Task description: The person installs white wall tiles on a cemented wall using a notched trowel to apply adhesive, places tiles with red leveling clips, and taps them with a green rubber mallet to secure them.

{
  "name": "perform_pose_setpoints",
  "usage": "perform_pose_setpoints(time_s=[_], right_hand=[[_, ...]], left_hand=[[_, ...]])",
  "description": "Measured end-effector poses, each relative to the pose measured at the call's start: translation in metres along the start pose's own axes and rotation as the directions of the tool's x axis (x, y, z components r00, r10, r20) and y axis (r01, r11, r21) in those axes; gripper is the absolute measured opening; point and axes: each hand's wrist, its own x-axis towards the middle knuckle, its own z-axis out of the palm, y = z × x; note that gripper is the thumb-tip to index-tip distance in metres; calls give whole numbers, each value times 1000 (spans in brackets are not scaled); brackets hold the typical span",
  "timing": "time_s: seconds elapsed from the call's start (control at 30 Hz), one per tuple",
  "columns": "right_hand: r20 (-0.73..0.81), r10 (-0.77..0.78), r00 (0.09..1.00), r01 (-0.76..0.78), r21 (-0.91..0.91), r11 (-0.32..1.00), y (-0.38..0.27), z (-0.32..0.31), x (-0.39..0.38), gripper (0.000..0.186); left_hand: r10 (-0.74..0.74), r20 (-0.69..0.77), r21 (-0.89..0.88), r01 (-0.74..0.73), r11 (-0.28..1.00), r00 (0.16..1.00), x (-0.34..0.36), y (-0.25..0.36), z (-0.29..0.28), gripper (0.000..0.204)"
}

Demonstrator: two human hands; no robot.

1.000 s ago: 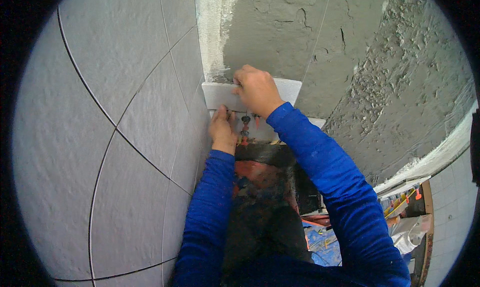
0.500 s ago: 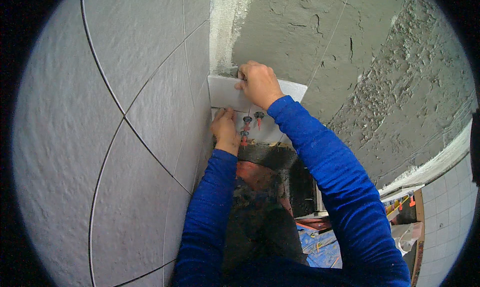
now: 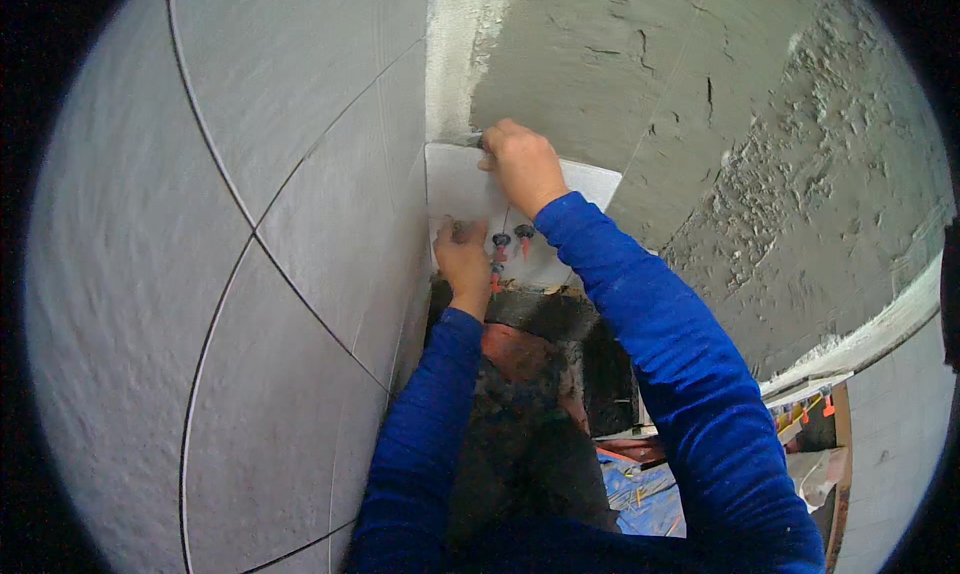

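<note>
A white wall tile [image 3: 462, 192] stands in the corner, against the grey mortar wall [image 3: 640, 84]. My right hand [image 3: 520, 164] grips the tile's top edge, fingers closed over it. My left hand [image 3: 462, 259] presses on the tile's lower left part, near the tiled wall. Small red and dark levelling clips [image 3: 512, 239] stick out of the tile joint between my hands. Both sleeves are blue.
Large grey tiles [image 3: 260, 274] cover the wall on the left. Rough combed mortar [image 3: 800, 174] covers the right wall. Below lie a dark bucket [image 3: 540, 314], blue sheeting [image 3: 640, 489] and more orange clips [image 3: 810, 409] along a white tile edge at right.
The view has shifted slightly; my right hand has slid a little along the tile's top edge. My left hand stays pressed low on the tile.
</note>
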Motion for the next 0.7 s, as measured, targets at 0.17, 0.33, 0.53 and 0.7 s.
perform_pose_setpoints(time_s=[0.17, 0.33, 0.53, 0.7], right_hand=[[-138, -33, 990, 47, 99, 994, -1, 1, -10, 21], [-192, 422, 886, -284, 495, 822, -23, -26, -94, 25], [244, 613, 752, -636, 512, 577, -93, -49, -323, 30], [467, 663, 586, -807, 410, 425, -107, -84, -432, 30]], left_hand=[[-75, -10, 4, 76, 997, 997, 5, 27, 15, 84], [-377, 157, -205, 403, 892, 913, 13, 83, 26, 100], [-446, 217, -143, 481, 865, 868, 25, 112, 34, 103], [-466, 129, -105, 479, 871, 875, 39, 110, 43, 103]])
